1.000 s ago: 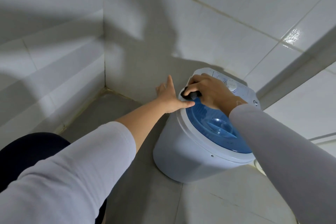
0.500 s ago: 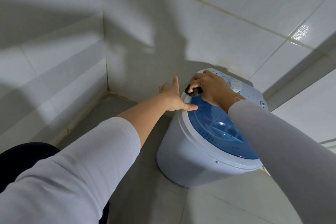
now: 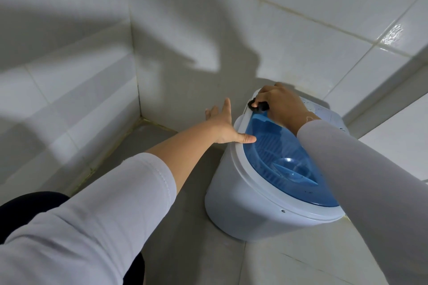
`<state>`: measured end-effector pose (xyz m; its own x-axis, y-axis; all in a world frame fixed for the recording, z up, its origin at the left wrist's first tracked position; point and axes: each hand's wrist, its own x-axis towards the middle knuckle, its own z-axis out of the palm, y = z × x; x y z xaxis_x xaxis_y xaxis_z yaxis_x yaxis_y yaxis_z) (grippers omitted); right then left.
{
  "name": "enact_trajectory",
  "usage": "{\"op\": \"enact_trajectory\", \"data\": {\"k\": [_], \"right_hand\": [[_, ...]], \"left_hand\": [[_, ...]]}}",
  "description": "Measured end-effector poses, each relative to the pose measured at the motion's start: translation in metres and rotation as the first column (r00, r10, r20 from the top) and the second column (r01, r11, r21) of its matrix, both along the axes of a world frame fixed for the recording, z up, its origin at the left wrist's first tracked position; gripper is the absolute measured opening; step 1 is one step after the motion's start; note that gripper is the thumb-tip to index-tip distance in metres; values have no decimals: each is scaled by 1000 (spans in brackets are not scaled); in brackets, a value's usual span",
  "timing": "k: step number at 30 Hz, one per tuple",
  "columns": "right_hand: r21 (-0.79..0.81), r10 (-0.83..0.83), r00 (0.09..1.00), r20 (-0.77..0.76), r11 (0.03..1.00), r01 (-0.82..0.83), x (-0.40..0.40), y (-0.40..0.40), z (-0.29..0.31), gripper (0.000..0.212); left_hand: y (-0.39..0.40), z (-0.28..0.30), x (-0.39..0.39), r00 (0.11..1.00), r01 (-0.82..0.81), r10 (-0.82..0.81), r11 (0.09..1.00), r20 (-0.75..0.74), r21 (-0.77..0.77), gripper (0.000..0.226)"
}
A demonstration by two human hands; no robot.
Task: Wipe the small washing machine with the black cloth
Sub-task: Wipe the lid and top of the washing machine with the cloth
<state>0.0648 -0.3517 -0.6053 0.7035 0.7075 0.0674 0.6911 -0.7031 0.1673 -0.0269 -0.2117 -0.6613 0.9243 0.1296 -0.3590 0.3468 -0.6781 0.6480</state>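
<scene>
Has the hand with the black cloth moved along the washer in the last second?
Yes. The right hand slid the black cloth farther back along the washing machine rim.

White glossy wall tiles are seen meeting in a corner, crossed by grey shadows. A grey tiled floor lies below, with discoloured grout along its junction with the walls.
</scene>
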Motion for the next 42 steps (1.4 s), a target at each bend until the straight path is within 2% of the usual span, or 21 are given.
{"op": "enact_trajectory", "data": {"k": [5,9,11,15,21,29,42], "right_hand": [[35,-77,996,-34,996,78,4,4,4,46],[307,-234,959,-157,912,273,12,-2,26,50],[345,-260,949,-181,886,308,15,-7,39,51],[246,-234,957,-171,930,272,11,-11,43,48],[42,-148,977,-152,987,156,-1,-10,13,53],[3,-84,994,-71,996,85,6,-2,5,52],[-1,-118,992,35,993,118,40,13,3,42]], "left_hand": [[-1,-1,1,1000,-1,1,1000,9,27,139],[3,5,5,1000,-5,4,1000,7,26,139],[4,10,9,1000,-25,25,1000,7,-12,134],[0,17,21,997,-42,41,999,67,20,125],[-6,17,36,997,-23,22,1000,71,18,121],[0,10,42,1000,-9,9,1000,10,1,126],[-2,9,42,1000,6,-6,999,7,39,125]]}}
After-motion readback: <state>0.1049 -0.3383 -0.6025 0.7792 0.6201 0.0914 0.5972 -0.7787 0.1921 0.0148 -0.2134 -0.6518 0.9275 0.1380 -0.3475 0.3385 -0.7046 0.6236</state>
